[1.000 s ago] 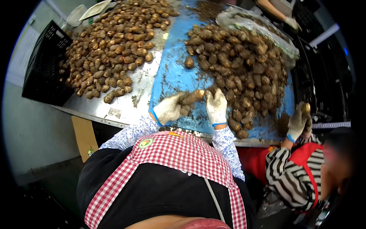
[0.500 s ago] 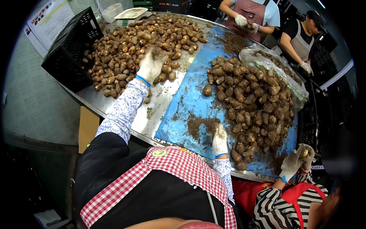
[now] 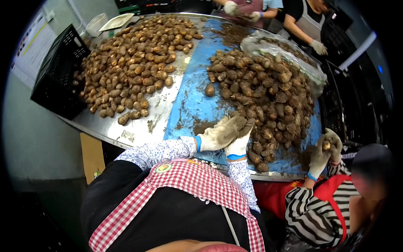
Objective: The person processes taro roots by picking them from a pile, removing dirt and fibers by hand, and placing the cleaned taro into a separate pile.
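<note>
My left hand, in a soiled white glove, is brought against my right hand above the blue sheet. Its fingers are bent together over the right hand's fingertips. My right hand, gloved too, points up the table with its fingers closed. Whatever lies between the two hands is hidden by the gloves. Just beyond them rises a heap of soil-covered, rooty taros. A second pile of cleaner taros covers the metal tabletop on the left.
A black crate lies tipped at the left edge. At the back stand a scale and a whitish tub. A clear plastic bag lies over the heap. A co-worker's gloved hands hold a taro at right; two more people stand across.
My left hand has come back from the cleaner pile to meet my right hand. A blurred taro seen in front of it is no longer in the air. The view has shifted.
</note>
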Tool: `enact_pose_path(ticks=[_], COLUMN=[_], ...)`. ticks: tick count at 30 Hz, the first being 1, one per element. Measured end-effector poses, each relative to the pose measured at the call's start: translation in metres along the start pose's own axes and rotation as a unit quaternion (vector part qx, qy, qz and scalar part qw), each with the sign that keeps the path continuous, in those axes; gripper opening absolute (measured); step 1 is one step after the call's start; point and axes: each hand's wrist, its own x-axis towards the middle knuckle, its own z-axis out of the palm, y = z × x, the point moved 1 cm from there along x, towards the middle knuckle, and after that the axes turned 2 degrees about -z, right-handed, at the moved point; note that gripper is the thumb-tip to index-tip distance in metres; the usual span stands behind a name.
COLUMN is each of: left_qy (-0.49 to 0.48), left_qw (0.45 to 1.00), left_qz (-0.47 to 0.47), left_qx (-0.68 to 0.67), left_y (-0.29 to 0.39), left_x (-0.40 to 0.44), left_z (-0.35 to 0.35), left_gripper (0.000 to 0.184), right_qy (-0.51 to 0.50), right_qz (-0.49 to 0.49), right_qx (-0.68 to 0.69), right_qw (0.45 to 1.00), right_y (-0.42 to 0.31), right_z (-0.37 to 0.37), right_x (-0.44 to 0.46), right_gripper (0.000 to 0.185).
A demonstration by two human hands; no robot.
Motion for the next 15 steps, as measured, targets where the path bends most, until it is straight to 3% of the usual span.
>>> enact_pose_path(ticks=[2, 3, 4, 5, 6, 8, 10, 11, 12, 14, 15], left_qy=[-0.194, -0.230, -0.161, -0.152, -0.147, -0.153, -0.110, -0.062, -0.072, -0.048, -0.006], left_qw=[0.941, 0.758, 0.645, 0.690, 0.730, 0.684, 0.758, 0.729, 0.661, 0.873, 0.939], left_qz=[-0.175, -0.326, -0.315, -0.337, -0.361, -0.416, -0.404, -0.422, -0.450, -0.292, -0.228], left_qx=[-0.214, -0.517, -0.677, -0.621, -0.562, -0.580, -0.500, -0.535, -0.596, -0.388, -0.256], left_y=[0.003, -0.003, -0.015, -0.029, -0.041, -0.040, -0.036, -0.027, -0.006, 0.018, 0.031], left_x=[0.016, 0.031, 0.035, 0.034, 0.034, 0.034, 0.036, 0.029, 0.029, 0.016, 0.008], left_z=[-0.033, -0.082, -0.055, -0.030, -0.024, -0.060, -0.040, -0.020, -0.065, -0.066, -0.067], left_gripper=[0.040, 0.040, 0.036, 0.036, 0.036, 0.044, 0.043, 0.042, 0.039, 0.040, 0.040], right_qy=[-0.002, -0.009, -0.018, -0.097, -0.088, -0.097, -0.107, -0.166, -0.222, -0.200, -0.079], right_qz=[0.033, 0.049, 0.063, 0.037, 0.051, 0.049, 0.046, 0.064, 0.089, 0.065, 0.020], right_qx=[0.037, 0.056, 0.075, 0.012, 0.043, 0.051, 0.045, 0.117, 0.185, 0.099, 0.050], right_qw=[0.999, 0.997, 0.995, 0.995, 0.994, 0.993, 0.992, 0.977, 0.953, 0.973, 0.995], right_y=[-0.001, 0.000, 0.000, 0.003, 0.012, 0.023, 0.024, 0.030, 0.035, 0.005, -0.006], right_z=[0.005, 0.010, 0.022, 0.037, 0.037, 0.023, 0.021, 0.000, -0.021, -0.011, 0.023], right_x=[-0.013, -0.013, -0.018, -0.034, -0.036, -0.026, -0.013, 0.012, 0.036, 0.036, 0.018], right_gripper=[0.054, 0.052, 0.052, 0.038, 0.037, 0.037, 0.043, 0.044, 0.046, 0.050, 0.053])
